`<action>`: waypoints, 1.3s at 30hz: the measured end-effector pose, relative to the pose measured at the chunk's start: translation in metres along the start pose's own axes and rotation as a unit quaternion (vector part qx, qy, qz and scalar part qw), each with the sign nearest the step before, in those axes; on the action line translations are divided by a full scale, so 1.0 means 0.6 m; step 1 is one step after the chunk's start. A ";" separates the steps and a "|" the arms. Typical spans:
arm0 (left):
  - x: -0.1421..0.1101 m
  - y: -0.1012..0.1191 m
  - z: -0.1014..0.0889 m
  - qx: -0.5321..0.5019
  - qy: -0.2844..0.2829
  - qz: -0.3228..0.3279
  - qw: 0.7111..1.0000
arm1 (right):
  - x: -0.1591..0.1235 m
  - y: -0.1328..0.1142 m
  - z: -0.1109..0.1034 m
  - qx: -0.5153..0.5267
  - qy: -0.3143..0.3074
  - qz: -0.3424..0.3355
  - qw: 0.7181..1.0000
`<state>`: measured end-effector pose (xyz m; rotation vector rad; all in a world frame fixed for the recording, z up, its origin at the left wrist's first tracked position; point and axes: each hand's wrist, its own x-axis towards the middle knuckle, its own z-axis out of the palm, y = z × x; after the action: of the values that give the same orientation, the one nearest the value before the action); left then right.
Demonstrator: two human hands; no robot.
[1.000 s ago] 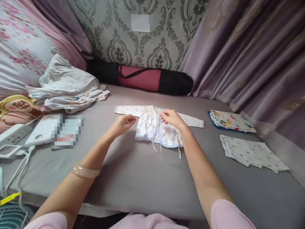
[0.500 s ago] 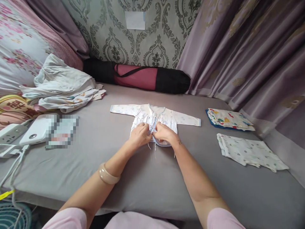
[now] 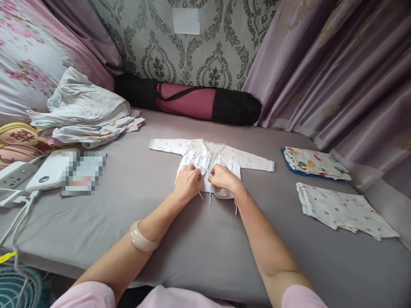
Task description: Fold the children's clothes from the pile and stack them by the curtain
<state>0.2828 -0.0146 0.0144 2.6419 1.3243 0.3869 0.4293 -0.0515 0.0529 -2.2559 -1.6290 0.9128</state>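
Observation:
A small white baby shirt [image 3: 195, 149] with pale blue trim and thin tie strings lies spread on the grey bed sheet [image 3: 128, 179], both sleeves stretched out sideways. My left hand [image 3: 189, 182] is closed in a pinch at the lower front of the shirt, left of its middle. Opposite it, my right hand [image 3: 224, 177] pinches at the front too, with the fingertips close to the left ones. Thin ties seem to be between the fingers, though the fingertips partly hide them. Loose strings hang past the shirt's bottom hem.
Folded patterned clothes [image 3: 316, 163] and white folded cloth [image 3: 345, 209] lie at right. A clothes pile [image 3: 86, 111], a white power bank [image 3: 51, 171] and a power strip [image 3: 16, 175] are at left. A black and pink long bag [image 3: 186, 102] lies along the wall.
My right hand has shifted slightly, its fingers still pinched near the shirt's middle. The left hand stays almost in place. The whole view has tilted a little.

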 end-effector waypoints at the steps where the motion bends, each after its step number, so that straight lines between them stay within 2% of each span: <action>1: -0.001 0.001 -0.003 -0.007 0.012 0.005 1.000 | 0.005 0.007 -0.005 0.058 -0.016 0.006 0.998; 4: -0.001 0.007 -0.010 -0.022 0.043 0.011 0.999 | 0.013 0.018 -0.021 0.233 -0.038 0.020 0.971; 6: 0.000 0.014 -0.011 -0.032 0.049 0.012 0.998 | 0.012 0.019 -0.032 0.314 -0.036 0.025 0.948; 12: 0.012 0.034 -0.005 -0.133 0.018 0.010 0.991 | 0.001 0.014 -0.049 0.409 -0.028 0.020 0.912; 17: 0.021 0.047 0.004 -0.212 -0.016 -0.007 0.977 | 0.000 0.006 -0.046 0.421 -0.015 0.025 0.907; 22: 0.012 0.053 -0.003 -0.169 -0.091 -0.001 0.981 | 0.004 0.003 -0.036 0.422 -0.008 0.018 0.906; 25: -0.003 0.045 -0.021 -0.188 -0.127 0.034 0.973 | 0.009 0.004 -0.027 0.420 0.001 0.015 0.907; 29: -0.021 0.021 -0.058 -0.256 -0.183 0.101 0.944 | 0.015 0.002 -0.010 0.409 0.017 0.013 0.912; 33: -0.023 -0.005 -0.087 -0.289 -0.241 0.051 0.925 | 0.014 -0.004 0.006 0.392 -0.013 0.011 0.920; 36: -0.016 -0.029 -0.093 -0.276 -0.218 -0.006 0.936 | 0.010 -0.005 -0.001 0.380 -0.053 0.003 0.924; 39: -0.011 -0.054 -0.095 -0.206 -0.156 -0.063 0.964 | 0.001 0.010 -0.033 0.349 -0.072 -0.004 0.934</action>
<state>0.2370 0.0011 0.0595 2.1575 1.1568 0.1901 0.4460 -0.0498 0.0651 -1.7125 -1.0985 1.4076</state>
